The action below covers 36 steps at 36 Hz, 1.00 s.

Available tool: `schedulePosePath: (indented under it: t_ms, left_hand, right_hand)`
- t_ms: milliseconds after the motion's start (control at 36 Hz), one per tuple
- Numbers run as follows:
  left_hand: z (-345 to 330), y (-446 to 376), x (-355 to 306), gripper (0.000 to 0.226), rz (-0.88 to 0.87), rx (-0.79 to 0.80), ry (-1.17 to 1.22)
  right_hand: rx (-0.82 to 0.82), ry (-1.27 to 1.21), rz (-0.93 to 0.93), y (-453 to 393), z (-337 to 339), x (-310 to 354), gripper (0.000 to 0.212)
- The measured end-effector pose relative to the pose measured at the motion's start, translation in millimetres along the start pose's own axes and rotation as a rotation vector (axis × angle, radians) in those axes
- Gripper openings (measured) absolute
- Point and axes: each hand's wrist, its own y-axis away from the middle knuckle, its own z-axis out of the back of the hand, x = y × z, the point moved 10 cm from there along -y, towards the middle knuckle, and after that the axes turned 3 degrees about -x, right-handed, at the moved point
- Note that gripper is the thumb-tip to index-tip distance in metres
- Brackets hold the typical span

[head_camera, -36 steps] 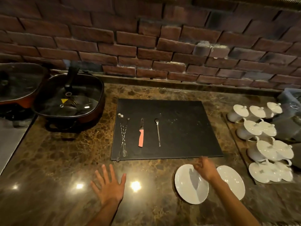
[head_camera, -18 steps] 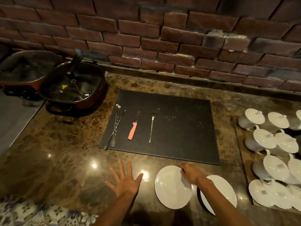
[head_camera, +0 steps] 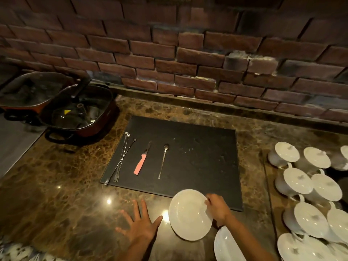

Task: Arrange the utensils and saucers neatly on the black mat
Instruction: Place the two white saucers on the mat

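A black mat lies on the brown marble counter. On its left part lie thin metal forks, a knife with a pink handle and a long spoon, side by side. My right hand grips the right rim of a white saucer, which is tilted and overlaps the mat's front edge. A second white saucer lies on the counter below my right forearm. My left hand rests flat on the counter left of the saucer, fingers spread, holding nothing.
Two dark pans stand at the back left, near the brick wall. Several white lidded cups crowd a tray on the right. The right half of the mat holds nothing but small specks.
My right hand has closed on the left saucer's rim and lifted it toward the mat's front edge. The camera view shifted; my left hand stays flat on the counter.
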Motion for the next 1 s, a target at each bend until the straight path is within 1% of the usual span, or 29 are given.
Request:
schedulePosePath:
  t_ms: [56,167,222,333,444,639,750,833,944,1000]
  left_hand:
    - [-3,-3,-9,0.099,0.004,-0.004,0.013]
    - [-9,-9,-20,0.101,0.043,0.007,0.018]
    - [-9,-13,-24,0.103,0.059,-0.007,0.020]
    - [-11,-15,-31,0.106,0.088,-0.002,0.028]
    - [-11,-16,-32,0.106,0.098,-0.011,0.033]
    - [-11,-17,-32,0.106,0.101,0.006,0.036]
    - [-13,-17,-31,0.106,0.107,0.014,0.027]
    - [-14,-19,-31,0.106,0.105,0.010,0.028]
    - [-17,-23,-29,0.106,0.102,0.013,0.027]
    - [-19,-24,-27,0.107,0.105,0.016,0.027]
  right_hand:
    - [-0.054,-0.045,-0.014,-15,22,-6,0.013]
    - [-0.151,-0.118,-0.092,-50,62,-18,0.022]
    - [-0.200,-0.174,-0.167,-68,77,-28,0.020]
    - [-0.223,-0.346,-0.294,-100,92,-41,0.024]
    - [-0.275,-0.531,-0.384,-114,101,-37,0.026]
    - [-0.366,-0.536,-0.437,-132,119,-28,0.034]
    - [-0.374,-0.547,-0.461,-134,119,-29,0.034]
    - [-0.349,-0.686,-0.448,-134,112,-33,0.030]
    - [-0.286,-0.876,-0.397,-128,105,-37,0.021]
    - [-0.222,-0.864,-0.344,-119,101,-37,0.016]
